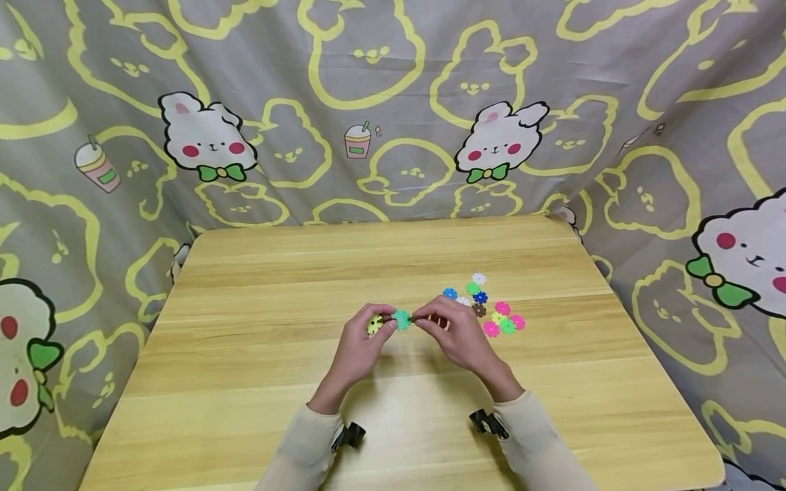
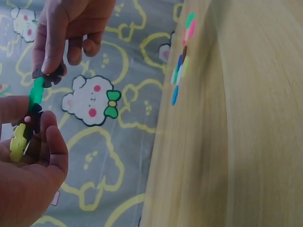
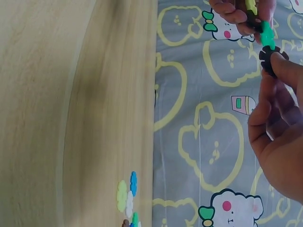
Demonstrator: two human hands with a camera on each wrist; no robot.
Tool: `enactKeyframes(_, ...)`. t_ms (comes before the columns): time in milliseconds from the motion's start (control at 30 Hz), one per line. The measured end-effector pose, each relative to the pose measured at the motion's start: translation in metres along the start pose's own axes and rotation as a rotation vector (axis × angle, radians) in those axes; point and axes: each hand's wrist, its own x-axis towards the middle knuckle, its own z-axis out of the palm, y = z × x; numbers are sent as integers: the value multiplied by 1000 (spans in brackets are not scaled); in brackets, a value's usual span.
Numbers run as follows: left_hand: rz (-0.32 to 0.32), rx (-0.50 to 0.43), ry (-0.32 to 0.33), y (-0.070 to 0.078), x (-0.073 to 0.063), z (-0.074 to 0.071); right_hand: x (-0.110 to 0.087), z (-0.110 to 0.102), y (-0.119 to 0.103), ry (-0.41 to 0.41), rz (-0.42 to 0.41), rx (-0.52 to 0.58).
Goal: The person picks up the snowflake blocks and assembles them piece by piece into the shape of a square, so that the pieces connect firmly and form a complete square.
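My left hand (image 1: 356, 351) holds a short chain of notched plastic snowflake discs above the table, pinching it between thumb and fingers. In the chain are a yellow disc (image 2: 19, 143), a dark brown disc (image 2: 33, 120) partly covered by the fingers, and a green disc (image 1: 402, 320). At the green disc's other edge, my right hand (image 1: 462, 337) pinches another dark disc (image 3: 268, 59) between thumb and fingertips. The two touch in the wrist views; how deep their slots sit together I cannot tell.
Several loose discs lie to the right of the hands on the wooden table (image 1: 258, 382), among them a pink disc (image 1: 502, 308), a blue disc (image 1: 450, 293) and a white disc (image 1: 479, 278). A patterned grey curtain (image 1: 276, 68) surrounds the table's back and sides.
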Motion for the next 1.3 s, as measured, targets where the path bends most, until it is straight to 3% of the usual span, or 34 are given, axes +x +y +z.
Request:
enactKeyframes(233,34,35,-2,-1,-1,4,-1,3,1,104,-90,4)
enactKeyframes(367,31,46,1,-1,-2,5,-2,6,0,138,-98,1)
enactKeyframes(567,4,28,-11,-1,-1,4,-1,10,-1,134,-87,40)
enactKeyframes(867,12,18,-38,-3,-1,1,-3,14,2,130,-81,33)
enactKeyframes(1300,-68,28,-49,-4,-1,0,-4,13,6,87,-71,-13)
